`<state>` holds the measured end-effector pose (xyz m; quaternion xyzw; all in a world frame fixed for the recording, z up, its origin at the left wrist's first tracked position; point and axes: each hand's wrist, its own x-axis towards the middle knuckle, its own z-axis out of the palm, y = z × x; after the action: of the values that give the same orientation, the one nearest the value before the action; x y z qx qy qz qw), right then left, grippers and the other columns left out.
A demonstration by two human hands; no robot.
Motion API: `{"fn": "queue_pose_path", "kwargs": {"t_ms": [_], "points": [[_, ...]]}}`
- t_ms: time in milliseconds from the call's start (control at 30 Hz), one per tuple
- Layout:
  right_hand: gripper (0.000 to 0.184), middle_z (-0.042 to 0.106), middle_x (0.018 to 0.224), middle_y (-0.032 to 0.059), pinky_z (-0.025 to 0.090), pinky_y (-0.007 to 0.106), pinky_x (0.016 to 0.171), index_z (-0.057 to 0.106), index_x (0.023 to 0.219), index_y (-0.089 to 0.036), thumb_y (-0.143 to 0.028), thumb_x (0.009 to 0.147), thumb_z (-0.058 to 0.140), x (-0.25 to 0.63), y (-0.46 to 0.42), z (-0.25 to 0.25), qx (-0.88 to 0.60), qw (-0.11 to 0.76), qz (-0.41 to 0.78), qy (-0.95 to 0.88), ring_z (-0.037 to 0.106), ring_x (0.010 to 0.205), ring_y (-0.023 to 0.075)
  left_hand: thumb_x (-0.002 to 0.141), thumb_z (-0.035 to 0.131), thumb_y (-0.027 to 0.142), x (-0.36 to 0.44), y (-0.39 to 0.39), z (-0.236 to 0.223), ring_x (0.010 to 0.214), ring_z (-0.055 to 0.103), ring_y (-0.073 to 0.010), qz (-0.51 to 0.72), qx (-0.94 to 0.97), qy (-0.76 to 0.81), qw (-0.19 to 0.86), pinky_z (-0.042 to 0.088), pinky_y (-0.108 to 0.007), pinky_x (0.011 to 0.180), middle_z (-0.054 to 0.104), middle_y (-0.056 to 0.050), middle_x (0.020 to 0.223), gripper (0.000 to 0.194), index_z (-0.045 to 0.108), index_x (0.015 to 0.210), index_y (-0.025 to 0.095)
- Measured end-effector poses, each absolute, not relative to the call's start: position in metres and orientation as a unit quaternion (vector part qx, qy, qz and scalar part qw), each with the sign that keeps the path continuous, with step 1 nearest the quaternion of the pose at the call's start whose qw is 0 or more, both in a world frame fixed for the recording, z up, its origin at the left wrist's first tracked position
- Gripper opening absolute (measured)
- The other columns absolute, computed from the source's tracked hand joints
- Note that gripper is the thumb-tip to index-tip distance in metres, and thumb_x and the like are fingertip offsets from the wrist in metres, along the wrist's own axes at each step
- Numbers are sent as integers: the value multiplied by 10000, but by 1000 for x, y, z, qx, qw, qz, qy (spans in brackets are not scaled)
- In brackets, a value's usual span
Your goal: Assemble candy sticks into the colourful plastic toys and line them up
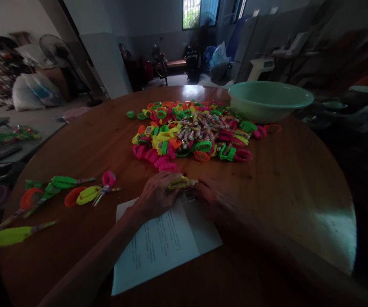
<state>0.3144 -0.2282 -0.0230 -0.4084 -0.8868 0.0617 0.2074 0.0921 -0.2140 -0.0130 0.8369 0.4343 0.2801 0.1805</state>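
The left hand [158, 192] grips a yellow bracelet [179, 183] at the far edge of a printed paper [152, 243]; the right hand [214, 197] is at the bracelet's right end, too blurred to tell whether gripping. Beyond, a heap of bracelets [163, 135] and wrapped sticks [203, 123] blocks the surface's [293, 183] far middle, a green basin [267, 110] beside it; loose bracelets [89, 195] lie left

Yellow and looped, as befits a small plastic band [179, 183], held crosswise just below the frame's centre, with a pale piece [193, 182], blurred, at its right end
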Motion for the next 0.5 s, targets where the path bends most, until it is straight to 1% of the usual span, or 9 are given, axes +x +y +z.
{"fn": "queue_pose_path", "kwargs": {"t_ms": [67, 133, 200, 267, 333, 433, 500], "points": [[184, 585, 919, 78, 309, 330, 619, 622, 1011, -136, -106, 871, 506, 313, -229, -17, -405, 154, 31, -901, 533, 775, 199, 929, 613, 259, 93, -214, -12, 989, 630, -216, 281, 843, 426, 174, 513, -361, 874, 684, -82, 1050, 259, 656, 1176, 194], [176, 586, 902, 91, 271, 344, 585, 631, 965, -137, -101, 844, 507, 310, -229, -12, -393, 107, -16, -913, 524, 751, 212, 939, 603, 267, 93, -215, -10, 971, 625, -219, 271, 843, 432, 170, 506, -363, 858, 677, -89, 1030, 248, 656, 1168, 188], [164, 575, 879, 102, 245, 351, 573, 630, 899, -145, -97, 852, 481, 307, -230, -10, -374, 74, -63, -922, 510, 732, 218, 951, 585, 275, 93, -215, -9, 937, 621, -219, 263, 843, 437, 171, 500, -360, 828, 670, -93, 995, 242, 653, 1162, 177], [169, 570, 882, 110, 260, 351, 591, 622, 862, -155, -95, 867, 464, 306, -230, -9, -360, 60, -83, -927, 509, 763, 223, 963, 562, 273, 92, -214, -9, 902, 616, -213, 260, 844, 434, 176, 492, -348, 796, 660, -83, 940, 220, 653, 1135, 168], [158, 584, 921, 115, 296, 349, 631, 627, 867, -164, -116, 880, 477, 306, -228, -8, -347, 57, -67, -934, 520, 826, 229, 966, 554, 263, 91, -213, -9, 894, 614, -208, 261, 844, 432, 180, 488, -339, 787, 655, -76, 924, 204, 653, 1117, 169], [149, 625, 1033, 104, 342, 339, 718, 663, 937, -196, -195, 906, 518, 306, -222, -2, -336, 61, 7, -940, 536, 927, 222, 956, 565, 243, 91, -211, -13, 919, 624, -202, 269, 840, 434, 181, 497, -333, 806, 663, -74, 979, 214, 648, 1147, 191], [113, 647, 1009, 83, 346, 313, 720, 675, 926, -199, -228, 878, 576, 307, -215, 3, -347, 61, 70, -933, 544, 896, 195, 952, 577, 241, 92, -209, -15, 940, 634, -195, 277, 841, 429, 181, 508, -326, 819, 671, -68, 1025, 232, 638, 1174, 211]]}}
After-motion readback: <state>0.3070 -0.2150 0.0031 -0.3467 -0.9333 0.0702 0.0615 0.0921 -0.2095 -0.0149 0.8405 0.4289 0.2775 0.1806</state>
